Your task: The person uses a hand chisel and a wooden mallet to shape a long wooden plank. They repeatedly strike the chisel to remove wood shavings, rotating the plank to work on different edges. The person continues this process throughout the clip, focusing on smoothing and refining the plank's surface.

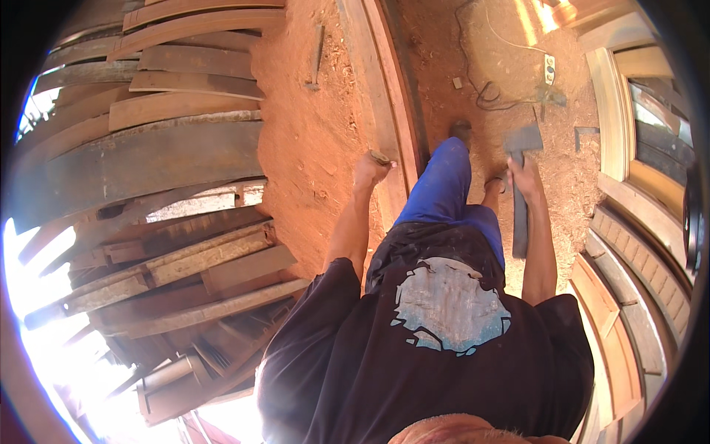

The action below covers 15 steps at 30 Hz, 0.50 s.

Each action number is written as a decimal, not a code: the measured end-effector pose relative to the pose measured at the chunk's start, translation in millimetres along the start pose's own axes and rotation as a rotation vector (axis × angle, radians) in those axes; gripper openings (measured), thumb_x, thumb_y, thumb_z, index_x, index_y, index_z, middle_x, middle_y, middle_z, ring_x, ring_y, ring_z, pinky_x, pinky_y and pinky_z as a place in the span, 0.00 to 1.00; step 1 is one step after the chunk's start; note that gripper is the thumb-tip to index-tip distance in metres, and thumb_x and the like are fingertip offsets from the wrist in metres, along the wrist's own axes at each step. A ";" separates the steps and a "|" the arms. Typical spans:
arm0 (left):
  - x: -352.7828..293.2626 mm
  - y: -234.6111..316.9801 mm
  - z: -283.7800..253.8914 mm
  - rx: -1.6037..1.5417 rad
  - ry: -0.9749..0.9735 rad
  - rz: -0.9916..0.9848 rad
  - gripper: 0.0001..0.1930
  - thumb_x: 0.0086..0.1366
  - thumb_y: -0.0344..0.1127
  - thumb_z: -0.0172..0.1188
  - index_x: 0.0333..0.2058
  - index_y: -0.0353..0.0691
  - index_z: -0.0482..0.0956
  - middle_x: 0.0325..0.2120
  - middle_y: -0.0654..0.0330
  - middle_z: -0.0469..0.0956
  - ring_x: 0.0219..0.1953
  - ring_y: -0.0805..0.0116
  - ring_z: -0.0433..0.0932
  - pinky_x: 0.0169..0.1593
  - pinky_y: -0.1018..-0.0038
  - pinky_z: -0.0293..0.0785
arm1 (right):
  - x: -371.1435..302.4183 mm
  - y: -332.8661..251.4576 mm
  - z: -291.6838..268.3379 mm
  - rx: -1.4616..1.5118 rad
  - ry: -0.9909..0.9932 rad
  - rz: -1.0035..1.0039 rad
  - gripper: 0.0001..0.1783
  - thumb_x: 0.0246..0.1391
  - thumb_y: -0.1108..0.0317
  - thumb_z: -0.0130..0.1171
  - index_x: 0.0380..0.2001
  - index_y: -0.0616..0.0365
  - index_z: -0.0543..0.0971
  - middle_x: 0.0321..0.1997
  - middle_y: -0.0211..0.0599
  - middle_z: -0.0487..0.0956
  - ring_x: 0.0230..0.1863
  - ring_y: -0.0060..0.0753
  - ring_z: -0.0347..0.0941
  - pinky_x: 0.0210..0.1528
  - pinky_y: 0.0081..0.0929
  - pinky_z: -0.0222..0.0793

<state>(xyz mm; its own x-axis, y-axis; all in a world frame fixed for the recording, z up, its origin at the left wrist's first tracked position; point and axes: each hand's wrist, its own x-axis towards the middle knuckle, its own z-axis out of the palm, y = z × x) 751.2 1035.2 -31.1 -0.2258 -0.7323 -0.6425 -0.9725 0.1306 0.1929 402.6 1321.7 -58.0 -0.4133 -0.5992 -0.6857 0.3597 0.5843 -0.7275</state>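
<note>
My right hand (523,177) grips the dark handle of a hatchet-like tool (524,138) with a broad grey head, held beside my right leg. Its head points away from me, and the handle runs back along my forearm. My left hand (370,172) is closed around a small brownish piece (380,157), whose kind I cannot make out. This hand is at the left edge of a long wooden beam (384,66); whether it touches the wood is unclear. My blue-trousered left leg stretches forward close to the beam's right side.
A hammer (316,58) lies on the reddish dirt left of the beam. Stacked planks (185,140) fill the left side. Ahead right are a power strip (549,69) with trailing cables and a metal square (586,133). Wooden frames (617,111) and boards line the right.
</note>
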 end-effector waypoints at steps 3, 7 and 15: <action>-4.6 -4.9 3.0 -0.008 0.114 0.009 0.27 0.50 0.55 0.80 0.37 0.38 0.84 0.35 0.47 0.86 0.42 0.45 0.85 0.45 0.58 0.80 | -3.3 -69.6 38.9 0.175 0.028 -0.134 0.13 0.67 0.63 0.60 0.44 0.63 0.74 0.25 0.29 0.74 0.21 0.19 0.71 0.21 0.21 0.68; -2.4 -13.5 7.3 -0.122 0.128 0.088 0.27 0.50 0.54 0.80 0.37 0.38 0.83 0.33 0.47 0.86 0.40 0.46 0.85 0.44 0.58 0.80 | -35.4 -132.8 92.9 0.208 0.148 -0.500 0.14 0.67 0.60 0.62 0.42 0.61 0.76 0.25 0.28 0.76 0.22 0.20 0.74 0.23 0.20 0.72; 50.9 -57.4 13.1 -0.253 0.005 0.347 0.22 0.54 0.45 0.77 0.40 0.38 0.82 0.34 0.50 0.86 0.41 0.52 0.86 0.44 0.61 0.82 | -99.4 -117.4 177.4 0.056 0.207 -0.796 0.09 0.63 0.68 0.66 0.29 0.60 0.81 0.23 0.27 0.79 0.25 0.16 0.74 0.28 0.21 0.69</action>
<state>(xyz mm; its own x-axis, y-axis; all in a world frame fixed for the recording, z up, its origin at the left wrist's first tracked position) 794.7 999.2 -84.5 -0.5362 -0.6774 -0.5036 -0.7940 0.2023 0.5733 549.8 1215.5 90.9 -0.7063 -0.7061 0.0502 -0.0669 -0.0040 -0.9977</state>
